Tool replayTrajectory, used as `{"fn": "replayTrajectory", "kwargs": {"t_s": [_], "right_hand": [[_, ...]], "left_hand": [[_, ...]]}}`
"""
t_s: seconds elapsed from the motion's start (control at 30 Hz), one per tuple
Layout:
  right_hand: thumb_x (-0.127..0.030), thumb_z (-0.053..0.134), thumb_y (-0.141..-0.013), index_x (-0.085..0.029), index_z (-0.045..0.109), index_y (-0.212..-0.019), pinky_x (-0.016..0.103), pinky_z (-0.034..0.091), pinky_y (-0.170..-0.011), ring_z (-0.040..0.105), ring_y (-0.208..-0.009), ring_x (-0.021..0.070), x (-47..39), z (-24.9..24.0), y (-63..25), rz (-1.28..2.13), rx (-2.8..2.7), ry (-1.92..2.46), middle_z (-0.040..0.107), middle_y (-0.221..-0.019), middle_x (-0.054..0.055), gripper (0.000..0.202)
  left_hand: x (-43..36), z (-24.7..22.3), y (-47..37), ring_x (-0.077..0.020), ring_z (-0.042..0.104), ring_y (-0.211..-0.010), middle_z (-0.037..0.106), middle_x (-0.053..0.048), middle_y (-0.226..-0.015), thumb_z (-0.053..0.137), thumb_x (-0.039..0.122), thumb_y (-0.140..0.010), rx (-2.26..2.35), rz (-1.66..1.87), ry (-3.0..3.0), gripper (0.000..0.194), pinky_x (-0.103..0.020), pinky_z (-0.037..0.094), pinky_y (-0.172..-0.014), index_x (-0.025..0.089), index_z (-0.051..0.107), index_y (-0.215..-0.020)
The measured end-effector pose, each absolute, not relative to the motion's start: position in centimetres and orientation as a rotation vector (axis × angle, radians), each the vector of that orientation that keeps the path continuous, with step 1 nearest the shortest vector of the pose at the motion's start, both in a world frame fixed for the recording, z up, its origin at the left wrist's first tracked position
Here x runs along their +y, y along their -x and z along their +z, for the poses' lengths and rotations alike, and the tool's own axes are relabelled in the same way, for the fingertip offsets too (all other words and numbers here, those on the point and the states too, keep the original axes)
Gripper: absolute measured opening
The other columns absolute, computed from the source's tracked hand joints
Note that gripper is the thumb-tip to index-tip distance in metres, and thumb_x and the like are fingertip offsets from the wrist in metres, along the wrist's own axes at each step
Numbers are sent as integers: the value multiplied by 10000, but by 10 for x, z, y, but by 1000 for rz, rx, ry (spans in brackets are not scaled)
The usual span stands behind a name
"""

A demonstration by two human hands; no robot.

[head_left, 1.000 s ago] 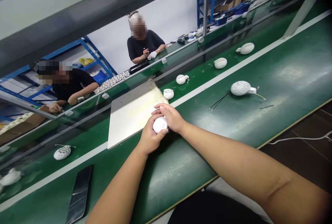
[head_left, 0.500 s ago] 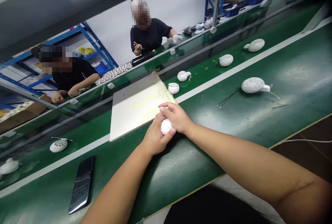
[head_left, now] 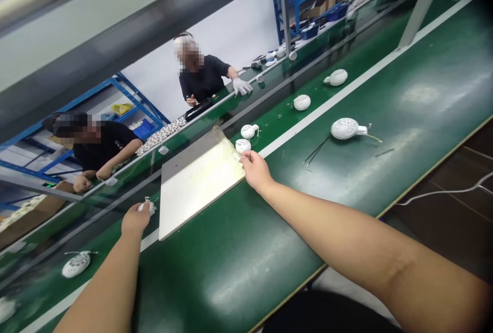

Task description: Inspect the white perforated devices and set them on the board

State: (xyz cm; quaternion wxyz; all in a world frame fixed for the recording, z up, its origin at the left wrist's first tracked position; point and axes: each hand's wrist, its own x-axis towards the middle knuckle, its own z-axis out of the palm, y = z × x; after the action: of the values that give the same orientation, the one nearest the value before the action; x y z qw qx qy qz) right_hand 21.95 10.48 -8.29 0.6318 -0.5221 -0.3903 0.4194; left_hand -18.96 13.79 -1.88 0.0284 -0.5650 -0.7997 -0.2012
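My left hand (head_left: 134, 220) is closed around a small white plastic housing (head_left: 149, 207), just left of the pale board (head_left: 192, 194). Fine wire ends stick out over its top; my fingers cover part of it. My right hand (head_left: 257, 169) reaches to the board's right corner, its fingers pinched together at the near edge of a white egg-shaped housing with a pierced pattern (head_left: 242, 145). The exact contact is partly hidden. Just behind lies a similar housing with a short neck (head_left: 248, 131).
More white housings (head_left: 302, 102) lie along the green belt (head_left: 277, 117); a larger one (head_left: 344, 129) rests on the near bench beside thin dark wires (head_left: 316, 152). Another housing (head_left: 76, 264) is at left. Two people (head_left: 204, 78) sit across the line. A slanted metal post (head_left: 423, 9) stands right.
My hands have parted. The left moved left with the small housing both had been around; the right moved forward to the housing by the board. The view shifted, and the phone is no longer visible.
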Motion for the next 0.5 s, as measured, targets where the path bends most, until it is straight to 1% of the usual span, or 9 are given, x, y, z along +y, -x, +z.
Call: {"fn": "replayTrajectory", "kwargs": {"t_s": [0.07,0.13,0.17,0.2,0.23,0.27,0.33,0.4,0.5], "right_hand": [[-378,520,-857,-213,629,-881,325,459,-761,614,-798,194,104,-80,-218,945,-897,1191,675,-843,14,199],[-367,514,-855,-213,632,-872,326,459,-758,616,-804,199,104,-79,-217,927,-877,1197,680,-849,18,195],[-359,511,-852,-213,632,-870,328,460,-761,618,-813,202,105,-79,-218,918,-859,1206,684,-859,22,190],[-352,510,-849,-214,633,-874,331,462,-768,621,-824,206,106,-79,-219,908,-837,1216,688,-876,26,187],[-349,509,-846,-215,634,-884,334,464,-776,624,-836,209,108,-80,-220,898,-811,1226,692,-897,30,187],[-350,507,-844,-216,634,-897,339,466,-786,625,-846,212,110,-82,-222,884,-787,1238,695,-918,35,192],[-356,500,-845,-216,629,-929,345,471,-795,623,-843,212,114,-85,-226,851,-751,1259,694,-939,43,209],[-350,491,-843,-212,621,-962,344,478,-792,621,-832,209,118,-89,-231,821,-725,1276,688,-943,48,224],[-327,485,-836,-202,606,-1012,346,494,-816,627,-864,206,122,-91,-237,801,-695,1276,679,-976,61,248]], "left_hand": [[144,-17,181,-589,563,-1093,646,-356,-974,567,390,-778,-2441,-602,1726,441,-729,412,-860,7,614,-993],[157,-19,148,-568,479,-1239,594,-396,-1159,579,400,-784,-2341,-616,1804,551,-715,326,-1011,-39,589,-1118],[166,-22,124,-521,440,-1309,566,-368,-1259,585,413,-797,-2265,-630,1885,586,-664,284,-1091,-25,574,-1186],[175,-25,96,-462,418,-1356,547,-315,-1339,586,421,-814,-2181,-649,1987,586,-601,264,-1143,18,569,-1239],[184,-29,65,-398,421,-1376,551,-243,-1380,599,436,-825,-2100,-660,2095,561,-528,266,-1175,81,583,-1259],[192,-33,32,-359,439,-1371,567,-197,-1383,609,436,-834,-2001,-674,2224,527,-486,277,-1183,124,601,-1259],[203,-41,-34,-362,447,-1362,562,-184,-1394,640,388,-836,-1672,-714,2625,513,-509,266,-1186,145,606,-1287],[210,-48,-91,-371,359,-1428,483,-158,-1485,718,306,-771,-1417,-673,2922,556,-522,227,-1203,181,611,-1302],[216,-49,-141,-374,509,-1297,581,-175,-1366,756,178,-693,-1432,-688,3056,502,-510,348,-1137,163,679,-1189]]}}
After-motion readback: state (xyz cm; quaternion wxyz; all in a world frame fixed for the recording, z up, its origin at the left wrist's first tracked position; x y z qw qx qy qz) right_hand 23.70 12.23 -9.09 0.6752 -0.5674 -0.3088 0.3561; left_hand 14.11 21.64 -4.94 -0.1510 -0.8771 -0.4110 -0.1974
